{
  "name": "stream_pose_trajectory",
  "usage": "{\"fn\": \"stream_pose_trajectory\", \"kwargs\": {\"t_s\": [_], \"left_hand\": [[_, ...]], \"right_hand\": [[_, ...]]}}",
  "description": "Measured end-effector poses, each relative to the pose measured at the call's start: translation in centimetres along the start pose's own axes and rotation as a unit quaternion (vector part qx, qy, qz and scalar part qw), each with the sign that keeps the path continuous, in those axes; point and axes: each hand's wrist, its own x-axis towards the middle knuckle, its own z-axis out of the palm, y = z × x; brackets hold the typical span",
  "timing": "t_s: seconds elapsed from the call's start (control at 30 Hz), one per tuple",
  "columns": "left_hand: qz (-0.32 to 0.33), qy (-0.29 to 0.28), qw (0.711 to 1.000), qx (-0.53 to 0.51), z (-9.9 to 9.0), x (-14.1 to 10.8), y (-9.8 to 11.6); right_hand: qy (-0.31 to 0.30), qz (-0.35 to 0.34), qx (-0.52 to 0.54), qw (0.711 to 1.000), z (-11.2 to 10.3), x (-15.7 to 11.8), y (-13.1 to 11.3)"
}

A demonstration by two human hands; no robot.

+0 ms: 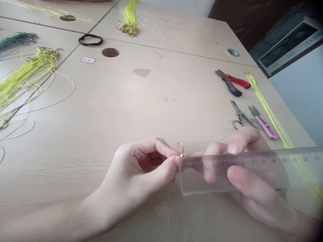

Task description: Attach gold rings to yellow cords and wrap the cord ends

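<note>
Between the thumb and forefinger of my left hand (143,171) is a small gold fish hook (181,148), its bend pointing up. Yellow thread shows at its shank, and a thin line (168,211) hangs down below my fingers. My right hand (249,174) grips a clear plastic ruler (267,178), thumb in front and some fingers behind it. The ruler lies nearly level, its zero end right beside the hook and touching or almost touching my left fingertips.
Pliers (233,82), scissors (241,116) and pink thread snips (264,124) lie at the right, beside a strand of yellow lines (272,117). Bundles of yellow line with hooks (30,74) lie at the left and at the back (130,20). A black band (91,40) lies near a table hole (110,52).
</note>
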Motion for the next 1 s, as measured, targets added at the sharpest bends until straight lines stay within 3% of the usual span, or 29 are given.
{"fn": "stream_pose_trajectory", "kwargs": {"t_s": [1.0], "left_hand": [[0.028, -0.019, 0.999, -0.034, -0.16, -0.11, -0.34]], "right_hand": [[0.005, 0.051, 0.049, 0.997, 0.00, -0.02, -0.27]]}}
